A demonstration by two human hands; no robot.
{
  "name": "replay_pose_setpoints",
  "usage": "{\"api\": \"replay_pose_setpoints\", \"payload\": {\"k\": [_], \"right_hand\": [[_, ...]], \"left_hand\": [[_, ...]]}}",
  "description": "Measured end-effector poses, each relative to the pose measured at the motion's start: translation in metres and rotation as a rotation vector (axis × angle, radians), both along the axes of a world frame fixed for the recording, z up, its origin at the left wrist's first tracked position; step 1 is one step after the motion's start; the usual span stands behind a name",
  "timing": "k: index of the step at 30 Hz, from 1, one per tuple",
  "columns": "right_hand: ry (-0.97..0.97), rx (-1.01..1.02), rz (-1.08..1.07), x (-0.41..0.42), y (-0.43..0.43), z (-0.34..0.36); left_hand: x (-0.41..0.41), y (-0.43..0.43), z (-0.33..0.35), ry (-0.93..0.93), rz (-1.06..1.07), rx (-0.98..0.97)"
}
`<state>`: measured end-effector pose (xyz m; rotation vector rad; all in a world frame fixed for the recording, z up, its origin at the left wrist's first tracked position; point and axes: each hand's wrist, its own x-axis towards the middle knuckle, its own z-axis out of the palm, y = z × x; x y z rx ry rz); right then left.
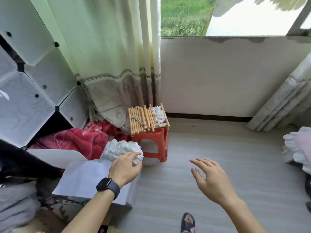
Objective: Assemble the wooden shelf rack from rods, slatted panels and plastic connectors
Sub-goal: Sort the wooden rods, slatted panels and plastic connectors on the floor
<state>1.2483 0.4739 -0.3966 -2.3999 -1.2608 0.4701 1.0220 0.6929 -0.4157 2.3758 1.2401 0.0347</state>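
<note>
On a small orange plastic stool [155, 148] by the curtain lies a pile of wooden rods and slatted panels [143, 120]. White plastic connectors [158, 115] are heaped on the pile's right side, and a small green-handled tool [138, 119] lies on its left. My left hand [125, 167], with a black watch on the wrist, grips crumpled white packing paper [121, 148] that sticks out of a white cardboard box [87, 179]. My right hand [210, 179] hovers over the floor with fingers spread and holds nothing.
A white panel wardrobe [30, 91] stands at the left, with red blankets [75, 142] spilling from its base. Curtains [109, 64] hang behind the stool. Pale fabric [297, 148] lies at the right edge. Grey plank floor [218, 148] stretches between them, and a slippered foot [187, 222] shows at the bottom.
</note>
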Motion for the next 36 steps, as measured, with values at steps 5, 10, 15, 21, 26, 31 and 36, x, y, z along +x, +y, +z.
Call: {"api": "replay_pose_setpoints", "payload": {"k": [5,10,15,21,26,31,36], "right_hand": [[0.052,-0.05,0.042,0.087,0.116,-0.044],[0.161,-0.113,0.085,0.168,0.252,-0.086],[0.351,-0.15,0.055,0.228,0.38,-0.144],[0.673,-0.24,-0.272,0.275,0.519,-0.258],[0.973,-0.249,-0.543,0.302,0.595,-0.349],[1.103,-0.352,-0.691,0.316,0.612,-0.397],[1.172,-0.347,-0.726,0.319,0.611,-0.402]], "left_hand": [[0.07,0.103,-0.042,-0.038,0.14,-0.187],[0.125,0.218,-0.094,-0.002,0.309,-0.362],[0.158,0.336,-0.151,-0.029,0.498,-0.505],[0.191,0.47,-0.265,-0.212,0.796,-0.668],[0.218,0.545,-0.356,-0.253,1.015,-0.847],[0.233,0.564,-0.391,-0.309,1.188,-1.066],[0.235,0.561,-0.39,-0.445,1.237,-1.12]]}}
